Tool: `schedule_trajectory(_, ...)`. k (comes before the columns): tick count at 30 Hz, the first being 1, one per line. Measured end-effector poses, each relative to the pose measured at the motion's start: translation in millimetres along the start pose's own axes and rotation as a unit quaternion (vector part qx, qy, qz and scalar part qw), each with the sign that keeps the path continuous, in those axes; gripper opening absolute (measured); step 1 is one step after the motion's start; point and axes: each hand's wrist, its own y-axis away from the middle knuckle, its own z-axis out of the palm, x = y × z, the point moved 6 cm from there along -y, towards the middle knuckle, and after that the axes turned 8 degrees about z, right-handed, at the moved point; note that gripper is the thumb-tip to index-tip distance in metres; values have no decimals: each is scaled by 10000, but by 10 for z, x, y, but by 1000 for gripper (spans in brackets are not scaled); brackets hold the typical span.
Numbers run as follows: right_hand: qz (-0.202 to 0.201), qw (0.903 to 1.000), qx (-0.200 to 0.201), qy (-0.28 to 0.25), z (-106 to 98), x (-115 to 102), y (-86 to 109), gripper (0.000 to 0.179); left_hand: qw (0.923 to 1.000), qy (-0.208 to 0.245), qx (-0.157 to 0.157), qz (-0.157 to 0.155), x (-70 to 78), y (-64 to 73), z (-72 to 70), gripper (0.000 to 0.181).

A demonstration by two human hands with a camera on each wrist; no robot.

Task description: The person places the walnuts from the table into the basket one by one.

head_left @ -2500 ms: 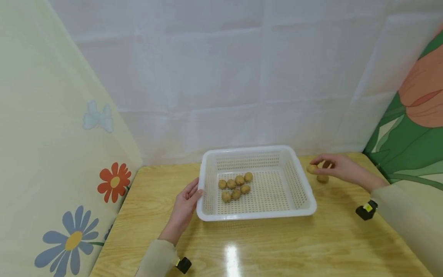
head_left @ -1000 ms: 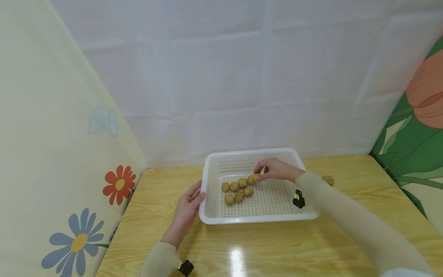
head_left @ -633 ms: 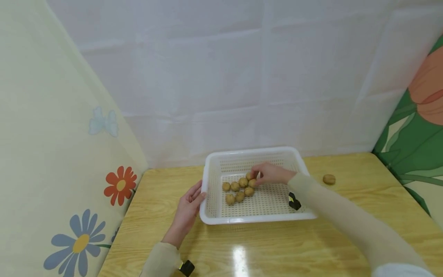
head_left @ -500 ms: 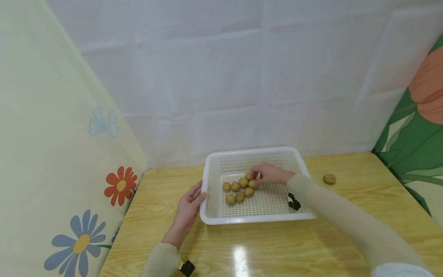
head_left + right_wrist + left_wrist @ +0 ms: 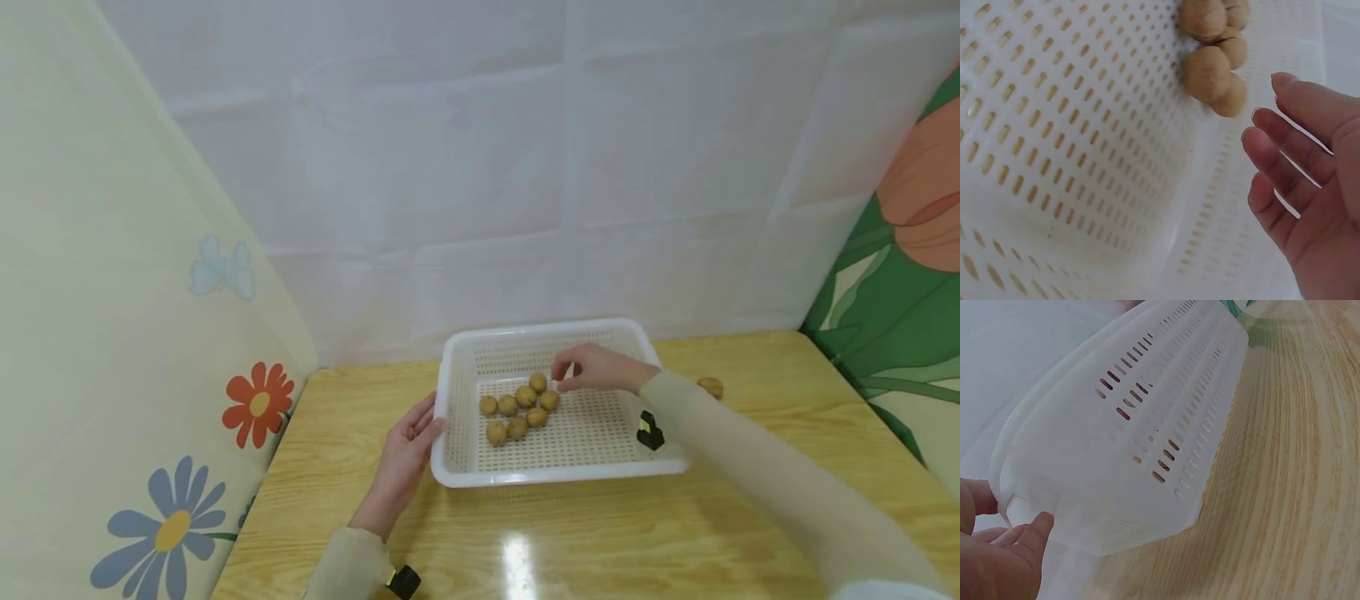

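A white plastic basket [image 5: 558, 477] with slotted walls and floor stands on the wooden table. Several walnuts [image 5: 525, 397] lie grouped on the left half of its floor. My left hand [image 5: 402, 454] grips the basket's left rim, thumb on top; the left wrist view shows its fingers against the outside of the wall [image 5: 1072, 456]. Over the basket, right of the walnuts, hangs my right hand [image 5: 596, 368]. In the right wrist view its fingers [image 5: 1272, 156] are spread loosely with nothing between them, a small gap from the walnuts [image 5: 1207, 72].
One walnut [image 5: 710, 387] lies on the table [image 5: 600, 533] to the right of the basket, partly behind the right sleeve [image 5: 750, 450]. A white cloth [image 5: 450, 167] hangs behind the table, with flower-patterned panels at the left and right.
My right hand carried a walnut from the table into the basket, set it beside the others and let go, then drew back slightly right. My left hand has stayed on the rim.
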Motion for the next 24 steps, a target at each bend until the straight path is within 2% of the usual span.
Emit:
schedule_trajectory(7,-239,9978,621,83,-332,-32,239,12,10000,-20,-47,3,-7,-11,-5,59)
schedule_trajectory(12,-91,9959,894,39,-541,1,493,13,10000,-51,-57,-26,-7,-8,-2,59)
schedule_trajectory(17,158,9937,1113,-48,-684,164,776,16,10000,6,0,-66,-2,-3,-7,58)
schedule_trajectory(24,453,9884,1397,-391,-758,476,1170,18,10000,-10,-29,-14,12,5,9,58)
